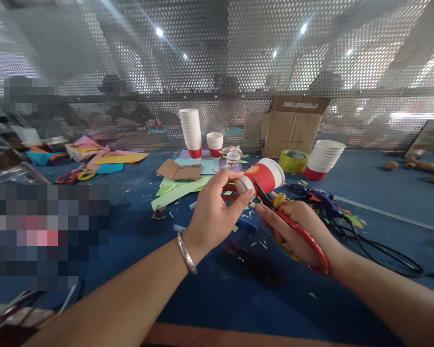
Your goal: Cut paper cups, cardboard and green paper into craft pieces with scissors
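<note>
A red and white paper cup [269,174] lies tilted on its side in the air, its wide rim facing right. My left hand [217,207] grips it near the base, thumb below and fingers behind. In my right hand [292,226] is a pair of scissors [309,243] with red handles, fingers wrapped round them. The dark blade tips touch or overlap the cup's lower side near its base; I cannot tell whether they cut into it. Just behind the blades shows a small yellow stick [279,200]. Green paper [183,190] and small scraps lie under the hands.
Stacks of paper cups [190,130] stand at the back and right [323,159]. A cardboard box [292,125] leans near the mesh wall beside yellow tape [292,161]. A glue gun [323,200] with a black cable lies right. Red-and-yellow scissors [75,176] and coloured paper lie left.
</note>
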`<state>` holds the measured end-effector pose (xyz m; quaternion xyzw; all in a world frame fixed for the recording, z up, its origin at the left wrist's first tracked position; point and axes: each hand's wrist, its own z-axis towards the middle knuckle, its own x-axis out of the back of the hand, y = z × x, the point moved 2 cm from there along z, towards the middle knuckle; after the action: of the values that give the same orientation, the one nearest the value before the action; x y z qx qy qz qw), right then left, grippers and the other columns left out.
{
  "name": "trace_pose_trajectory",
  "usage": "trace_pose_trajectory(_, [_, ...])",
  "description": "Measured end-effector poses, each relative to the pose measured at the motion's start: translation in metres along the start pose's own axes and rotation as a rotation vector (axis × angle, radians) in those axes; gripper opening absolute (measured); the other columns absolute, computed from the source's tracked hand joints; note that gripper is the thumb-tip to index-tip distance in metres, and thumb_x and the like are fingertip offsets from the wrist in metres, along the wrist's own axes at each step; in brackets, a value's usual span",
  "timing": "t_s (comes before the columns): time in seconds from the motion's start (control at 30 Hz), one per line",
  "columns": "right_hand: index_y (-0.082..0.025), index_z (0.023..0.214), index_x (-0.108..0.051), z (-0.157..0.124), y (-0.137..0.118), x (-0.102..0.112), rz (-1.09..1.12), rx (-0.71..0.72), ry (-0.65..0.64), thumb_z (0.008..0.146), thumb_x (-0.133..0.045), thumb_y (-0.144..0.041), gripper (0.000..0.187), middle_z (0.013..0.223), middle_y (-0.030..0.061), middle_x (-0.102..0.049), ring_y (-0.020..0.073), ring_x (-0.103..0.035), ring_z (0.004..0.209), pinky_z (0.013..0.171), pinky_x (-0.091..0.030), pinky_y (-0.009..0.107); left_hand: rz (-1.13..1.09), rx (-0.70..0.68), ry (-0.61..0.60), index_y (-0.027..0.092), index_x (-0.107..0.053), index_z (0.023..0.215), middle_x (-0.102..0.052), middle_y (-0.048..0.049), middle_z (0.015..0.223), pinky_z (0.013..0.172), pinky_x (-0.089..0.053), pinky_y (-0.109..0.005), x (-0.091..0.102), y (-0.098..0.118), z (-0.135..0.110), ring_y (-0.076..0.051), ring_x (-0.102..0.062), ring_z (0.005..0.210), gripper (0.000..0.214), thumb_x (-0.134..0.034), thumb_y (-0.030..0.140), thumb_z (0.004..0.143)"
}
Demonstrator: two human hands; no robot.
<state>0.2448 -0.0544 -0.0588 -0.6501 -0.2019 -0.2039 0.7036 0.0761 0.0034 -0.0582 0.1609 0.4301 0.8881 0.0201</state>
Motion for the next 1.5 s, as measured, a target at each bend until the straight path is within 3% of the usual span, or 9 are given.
trace_pose_trajectory(0.27, [-0.022,0.049,-0.05,-0.002,-0.003,0.0,0.007,-0.005,-0.019,0.09,-0.057,-0.062,0.058,0.038,-0.0035,-0.049,0.0104,-0.044,0.034,0.041,-0.034,0.025,0.175,-0.068,-0.02,0.021,-0.063,0.111,-0.069,-0.0085,0.107,0.087,-0.06,-0.038,0.007,0.0,0.001,-0.022,-0.068,0.101,0.025,-0.07,0.031,0.089])
trace_pose_trajectory(0.4, [-0.023,0.047,-0.048,-0.002,-0.006,0.002,-0.025,0.014,-0.015,0.091,-0.055,-0.062,0.059,0.039,-0.0029,-0.049,0.0121,-0.049,0.037,0.045,-0.037,0.026,0.073,-0.045,0.008,0.02,-0.063,0.113,-0.068,-0.0092,0.114,0.089,-0.06,-0.037,0.007,-0.001,0.003,-0.022,-0.068,0.103,0.028,-0.071,0.028,0.088])
trace_pose_trajectory(0.6, [-0.022,0.048,-0.049,-0.001,-0.005,0.001,-0.04,0.037,-0.002,0.088,-0.061,-0.06,0.056,0.037,-0.0045,-0.047,0.011,-0.045,0.034,0.044,-0.035,0.025,-0.267,0.257,0.055,0.02,-0.058,0.124,-0.068,-0.0096,0.118,0.083,-0.061,-0.033,0.002,-0.006,0.006,-0.02,-0.069,0.099,0.049,-0.078,0.036,0.082])
trace_pose_trajectory(0.77, [-0.022,0.05,-0.053,0.001,-0.003,0.0,-0.066,0.057,-0.018,0.089,-0.058,-0.064,0.057,0.039,-0.0037,-0.049,0.0105,-0.043,0.035,0.042,-0.033,0.026,-0.501,0.546,-0.017,0.016,-0.063,0.1,-0.071,-0.0069,0.096,0.074,-0.059,-0.028,0.001,-0.008,0.007,-0.013,-0.068,0.079,0.031,-0.075,0.039,0.083])
trace_pose_trajectory(0.97, [-0.022,0.05,-0.049,0.004,0.005,-0.002,-0.068,0.078,0.013,0.086,-0.06,-0.066,0.058,0.042,-0.0033,-0.049,0.0102,-0.043,0.038,0.042,-0.033,0.025,-0.523,0.459,0.031,0.016,-0.063,0.1,-0.069,-0.0041,0.097,0.077,-0.06,-0.03,0.0,-0.007,0.006,-0.015,-0.067,0.087,0.037,-0.084,0.032,0.074])
trace_pose_trajectory(1.13, [-0.022,0.051,-0.049,0.003,0.009,-0.003,-0.033,0.086,0.058,0.084,-0.061,-0.068,0.059,0.044,-0.0016,-0.049,0.012,-0.045,0.04,0.041,-0.032,0.026,-0.517,0.447,-0.003,0.015,-0.061,0.102,-0.069,-0.0043,0.096,0.076,-0.06,-0.029,-0.008,-0.004,-0.001,-0.014,-0.067,0.083,0.036,-0.08,0.035,0.079])
trace_pose_trajectory(1.3, [-0.021,0.051,-0.051,0.001,0.009,-0.004,0.002,0.048,0.011,0.086,-0.058,-0.068,0.059,0.041,-0.0027,-0.047,0.0108,-0.043,0.037,0.039,-0.032,0.024,-0.498,0.434,0.004,0.015,-0.06,0.103,-0.069,-0.0053,0.098,0.078,-0.06,-0.031,-0.01,-0.004,-0.003,-0.015,-0.068,0.083,0.039,-0.081,0.036,0.078])
trace_pose_trajectory(1.5, [-0.02,0.051,-0.05,0.001,0.01,-0.003,-0.001,-0.024,0.008,0.085,-0.061,-0.066,0.059,0.04,-0.0033,-0.048,0.0091,-0.043,0.034,0.037,-0.032,0.022,-0.185,0.246,-0.022,0.018,-0.06,0.109,-0.07,-0.008,0.105,0.078,-0.059,-0.032,-0.002,-0.007,0.002,-0.019,-0.069,0.091,0.037,-0.076,0.038,0.083])
